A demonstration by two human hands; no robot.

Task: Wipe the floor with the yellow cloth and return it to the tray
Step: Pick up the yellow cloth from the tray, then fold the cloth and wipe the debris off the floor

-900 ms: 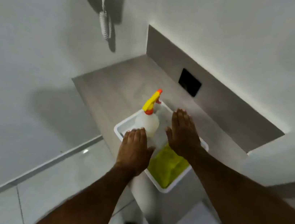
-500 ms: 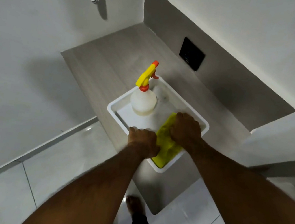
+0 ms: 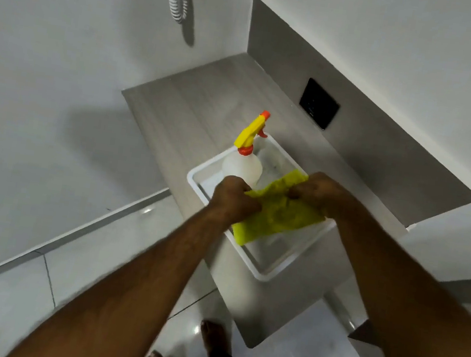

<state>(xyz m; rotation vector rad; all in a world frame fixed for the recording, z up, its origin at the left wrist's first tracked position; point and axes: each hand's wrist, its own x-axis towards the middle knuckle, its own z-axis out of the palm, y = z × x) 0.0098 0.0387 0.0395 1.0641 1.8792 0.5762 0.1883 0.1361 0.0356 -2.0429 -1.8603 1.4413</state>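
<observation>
The yellow microfibre cloth (image 3: 276,214) hangs over the white plastic tray (image 3: 264,268), its long axis running from 7 to 1 o'clock. Your left hand (image 3: 233,197) and right hand (image 3: 318,191) both have fingers clamped on it, equally near.

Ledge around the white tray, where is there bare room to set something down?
Bare ledge lies behind and left of the tray, toward the black wall plate. The tray is crowded: spray bottle, yellow cloth, both hands.

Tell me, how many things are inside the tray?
2: the bottle stands at the far left of the tray; the cloth, gripped by both hands, is over its middle. The hands may hide more.
</observation>
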